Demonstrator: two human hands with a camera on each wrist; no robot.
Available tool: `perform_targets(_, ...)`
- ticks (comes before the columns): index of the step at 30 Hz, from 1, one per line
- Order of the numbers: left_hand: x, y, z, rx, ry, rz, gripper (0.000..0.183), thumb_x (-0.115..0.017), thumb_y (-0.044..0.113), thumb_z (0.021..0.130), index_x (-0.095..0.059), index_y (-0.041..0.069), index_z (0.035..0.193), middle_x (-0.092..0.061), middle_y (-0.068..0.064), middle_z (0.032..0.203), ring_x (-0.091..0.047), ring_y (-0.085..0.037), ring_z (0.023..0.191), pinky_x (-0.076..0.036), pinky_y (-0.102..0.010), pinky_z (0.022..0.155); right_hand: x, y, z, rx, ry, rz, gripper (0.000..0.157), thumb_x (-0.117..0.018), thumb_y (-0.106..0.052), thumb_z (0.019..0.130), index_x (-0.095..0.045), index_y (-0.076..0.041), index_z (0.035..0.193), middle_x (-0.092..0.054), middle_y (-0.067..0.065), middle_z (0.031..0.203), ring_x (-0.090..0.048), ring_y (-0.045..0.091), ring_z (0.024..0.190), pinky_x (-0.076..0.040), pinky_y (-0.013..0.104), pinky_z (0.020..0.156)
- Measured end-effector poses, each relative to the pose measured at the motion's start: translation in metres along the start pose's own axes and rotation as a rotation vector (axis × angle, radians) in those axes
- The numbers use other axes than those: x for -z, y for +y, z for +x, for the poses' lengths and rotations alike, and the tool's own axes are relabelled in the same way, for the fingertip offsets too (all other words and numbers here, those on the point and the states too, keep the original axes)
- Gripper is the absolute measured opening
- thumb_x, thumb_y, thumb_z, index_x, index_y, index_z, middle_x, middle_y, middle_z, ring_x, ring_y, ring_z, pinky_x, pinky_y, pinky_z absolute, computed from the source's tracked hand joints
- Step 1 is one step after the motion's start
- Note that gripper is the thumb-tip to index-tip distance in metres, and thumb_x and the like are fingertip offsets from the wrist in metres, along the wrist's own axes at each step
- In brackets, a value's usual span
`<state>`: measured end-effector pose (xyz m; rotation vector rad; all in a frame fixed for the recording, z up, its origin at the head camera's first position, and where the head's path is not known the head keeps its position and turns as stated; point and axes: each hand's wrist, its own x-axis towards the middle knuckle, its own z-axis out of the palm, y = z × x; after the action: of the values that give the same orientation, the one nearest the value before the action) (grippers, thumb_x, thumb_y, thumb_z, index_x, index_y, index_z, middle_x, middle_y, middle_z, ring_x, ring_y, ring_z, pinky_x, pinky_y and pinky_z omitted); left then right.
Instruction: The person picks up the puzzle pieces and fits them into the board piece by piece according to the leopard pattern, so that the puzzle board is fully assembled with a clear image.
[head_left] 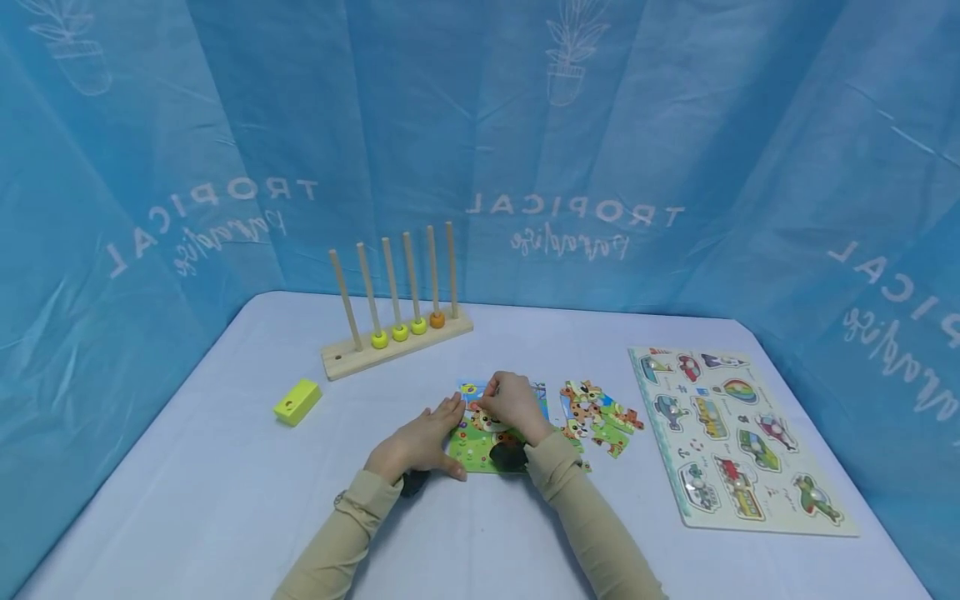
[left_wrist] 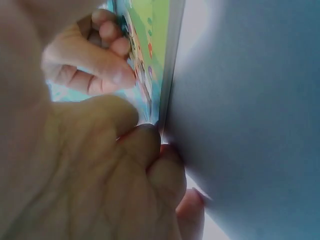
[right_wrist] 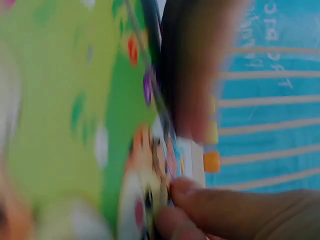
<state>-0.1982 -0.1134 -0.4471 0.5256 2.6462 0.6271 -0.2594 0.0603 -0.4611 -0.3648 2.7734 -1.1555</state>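
A picture puzzle board (head_left: 467, 457) with green grass, flowers and an orange spotted cartoon animal lies at the table's middle. My left hand (head_left: 422, 440) rests along the board's left edge, its fingers stretched out. Over the animal's head, my right hand (head_left: 516, 407) pinches a puzzle piece (right_wrist: 137, 162) between thumb and fingers, low against the picture. The piece's outline is partly hidden by the fingertips. In the left wrist view the right hand (left_wrist: 90, 62) bends over the board. Loose puzzle pieces (head_left: 611, 437) lie in a cluster right of the board.
Behind stands a wooden peg rack (head_left: 348, 360) with yellow and orange beads on upright rods. A yellow block (head_left: 298, 402) sits at left. On the right lies a vehicle peg puzzle (head_left: 720, 450). Blue printed curtains (head_left: 480, 150) surround the white table (head_left: 225, 500).
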Motion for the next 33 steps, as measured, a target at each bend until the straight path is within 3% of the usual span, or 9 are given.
perform_targets(6,0.001,0.0,0.0,-0.003,0.0,-0.008,0.112,-0.084,0.036,0.073,-0.015,0.004,0.156,-0.011,-0.011,0.164,-0.014,-0.029,0.151,-0.015,-0.047,0.125,-0.012,-0.005,0.007,0.037,0.046,0.007,0.011,-0.069,-0.012,0.088,-0.062,-0.005,0.082,-0.057,0.001,0.058,-0.043,0.006,0.044,-0.035,0.017,0.039)
perform_targets(9,0.001,-0.001,0.0,-0.007,-0.003,-0.007,0.112,-0.084,0.036,0.073,-0.016,0.003,0.155,-0.011,-0.012,0.164,-0.013,-0.029,0.151,-0.015,-0.048,0.125,-0.01,0.0,0.008,0.05,0.022,0.083,0.01,-0.066,-0.014,0.091,-0.064,-0.004,0.088,-0.062,0.003,0.062,-0.049,0.006,0.046,-0.041,0.018,0.041)
perform_targets(14,-0.001,-0.003,0.002,0.005,-0.02,-0.004,0.109,-0.084,0.035,0.073,-0.018,0.003,0.155,-0.009,-0.012,0.164,-0.012,-0.03,0.152,-0.015,-0.048,0.125,0.01,0.022,0.004,0.032,-0.04,0.226,0.014,-0.06,-0.016,0.097,-0.065,-0.003,0.096,-0.068,0.01,0.076,-0.062,0.013,0.06,-0.055,0.027,0.054)
perform_targets(20,-0.002,-0.003,0.004,0.002,-0.017,-0.019,0.109,-0.084,0.034,0.072,-0.02,0.002,0.154,-0.01,-0.014,0.164,-0.011,-0.031,0.152,-0.014,-0.048,0.125,0.039,0.051,0.002,0.006,-0.015,0.34,0.019,-0.056,-0.015,0.099,-0.065,0.0,0.105,-0.068,0.016,0.087,-0.061,0.016,0.07,-0.056,0.032,0.065)
perform_targets(27,-0.003,-0.001,0.003,0.001,-0.01,-0.031,0.111,-0.084,0.034,0.071,-0.019,0.003,0.155,-0.01,-0.013,0.164,-0.011,-0.03,0.152,-0.013,-0.047,0.125,0.078,0.083,-0.01,-0.041,0.173,0.171,0.021,-0.058,-0.021,0.098,-0.065,-0.003,0.107,-0.067,0.016,0.093,-0.062,0.022,0.077,-0.051,0.032,0.065)
perform_targets(30,-0.003,-0.001,0.003,0.002,-0.006,-0.024,0.111,-0.084,0.035,0.071,-0.018,0.003,0.155,-0.009,-0.013,0.164,-0.011,-0.03,0.152,-0.013,-0.047,0.125,0.094,0.099,-0.019,-0.066,0.192,0.073,0.028,-0.062,-0.022,0.096,-0.061,-0.002,0.116,-0.063,0.019,0.104,-0.062,0.03,0.09,-0.053,0.038,0.071)
perform_targets(33,-0.003,-0.002,0.004,0.001,-0.003,-0.026,0.11,-0.085,0.034,0.071,-0.02,0.002,0.154,-0.009,-0.014,0.164,-0.011,-0.031,0.152,-0.013,-0.048,0.125,0.107,0.11,-0.025,-0.108,0.148,-0.022,0.044,-0.069,-0.023,0.091,-0.056,0.001,0.126,-0.057,0.024,0.117,-0.057,0.037,0.104,-0.052,0.047,0.083)
